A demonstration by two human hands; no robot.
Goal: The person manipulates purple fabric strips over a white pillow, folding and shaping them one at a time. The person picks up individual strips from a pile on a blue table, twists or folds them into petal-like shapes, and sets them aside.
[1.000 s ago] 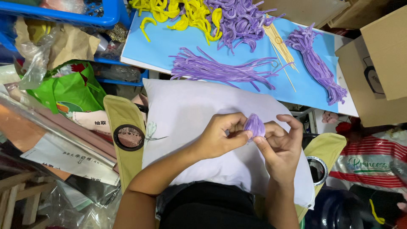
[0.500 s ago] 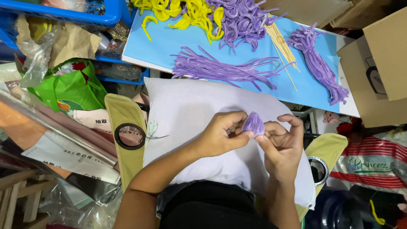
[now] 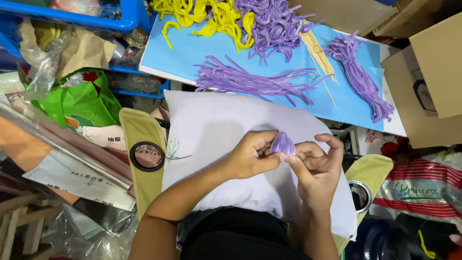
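A small purple bud-shaped flower piece (image 3: 283,144) sits between both hands above a white pillow (image 3: 211,130) on my lap. My left hand (image 3: 250,156) pinches it from the left with thumb and fingers. My right hand (image 3: 315,168) grips it from the right, fingers curled around its base. Beyond the pillow, a light blue board (image 3: 192,53) carries loose purple strips (image 3: 250,82), a purple bundle (image 3: 358,79), curled yellow pieces (image 3: 211,17), curled purple pieces (image 3: 269,24) and thin wooden sticks (image 3: 317,58).
A cardboard box (image 3: 426,82) stands at the right. A green bag (image 3: 79,103) and papers lie at the left, under a blue basket (image 3: 96,17). Olive chair arms with round cup holders (image 3: 147,156) flank the pillow. A striped red bag (image 3: 418,188) lies at lower right.
The hands have kept working the purple piece in place; the right fingers shifted slightly around it. Nothing else has moved.
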